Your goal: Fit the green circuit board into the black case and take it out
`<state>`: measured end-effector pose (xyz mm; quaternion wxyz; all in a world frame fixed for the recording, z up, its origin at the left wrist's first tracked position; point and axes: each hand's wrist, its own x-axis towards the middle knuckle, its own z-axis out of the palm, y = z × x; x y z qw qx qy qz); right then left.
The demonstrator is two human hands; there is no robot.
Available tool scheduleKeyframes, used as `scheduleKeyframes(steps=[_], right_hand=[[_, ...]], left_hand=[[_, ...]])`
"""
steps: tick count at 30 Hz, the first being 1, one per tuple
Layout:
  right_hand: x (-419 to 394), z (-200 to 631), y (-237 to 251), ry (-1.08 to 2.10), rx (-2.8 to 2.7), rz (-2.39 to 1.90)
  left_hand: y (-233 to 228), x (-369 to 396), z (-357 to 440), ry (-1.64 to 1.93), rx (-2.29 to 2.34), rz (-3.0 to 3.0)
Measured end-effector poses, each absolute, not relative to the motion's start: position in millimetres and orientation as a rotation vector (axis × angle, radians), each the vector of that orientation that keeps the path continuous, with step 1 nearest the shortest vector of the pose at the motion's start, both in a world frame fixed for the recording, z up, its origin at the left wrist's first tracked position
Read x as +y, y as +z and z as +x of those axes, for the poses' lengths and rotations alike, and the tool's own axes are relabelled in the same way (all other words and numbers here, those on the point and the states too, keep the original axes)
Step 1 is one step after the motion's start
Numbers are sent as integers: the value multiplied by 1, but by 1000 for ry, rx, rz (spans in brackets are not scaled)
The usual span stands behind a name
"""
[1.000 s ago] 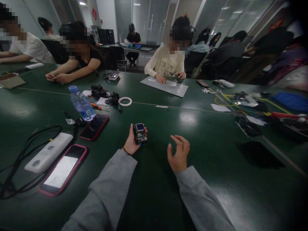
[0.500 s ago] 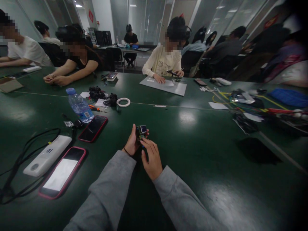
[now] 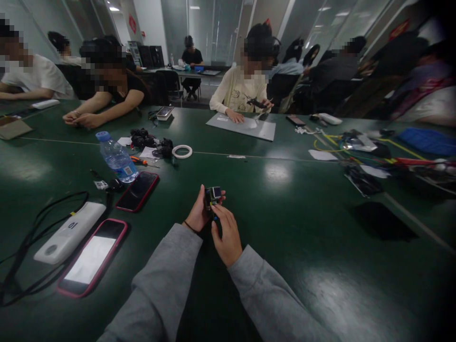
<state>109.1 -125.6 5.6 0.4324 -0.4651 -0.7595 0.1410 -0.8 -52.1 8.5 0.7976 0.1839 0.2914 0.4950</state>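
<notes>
Above the green table, my left hand (image 3: pixel 198 212) is closed around a small circuit board with a little screen (image 3: pixel 215 192). Its thumb stands up along the near left side, and fingertips show past the right edge. My right hand (image 3: pixel 228 236) has its fingers stretched out, with the tips touching the lower front of the board and the thumb held apart. A small blue part (image 3: pixel 215 218) shows under the board, between the hands. My right fingers hide some of the board's lower half.
Left of my hands lie a dark phone (image 3: pixel 138 191), a pink-cased phone (image 3: pixel 93 254) and a white power bank (image 3: pixel 70 232) with black cable. A water bottle (image 3: pixel 117 157) stands behind them. A tape roll (image 3: pixel 182 152) lies farther back. Across the table, a person handles something over a grey laptop (image 3: pixel 245 127).
The board and both hands have shifted slightly right in view. The board is turned a little, its screen looking brighter. My right fingertips stay against it.
</notes>
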Motion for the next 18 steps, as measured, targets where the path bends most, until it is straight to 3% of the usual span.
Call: scheduleKeyframes(steps=[18], right_hand=[[-123, 111, 3, 355, -1935, -1152]], left_hand=[[10, -51, -1, 1010, 613, 379]])
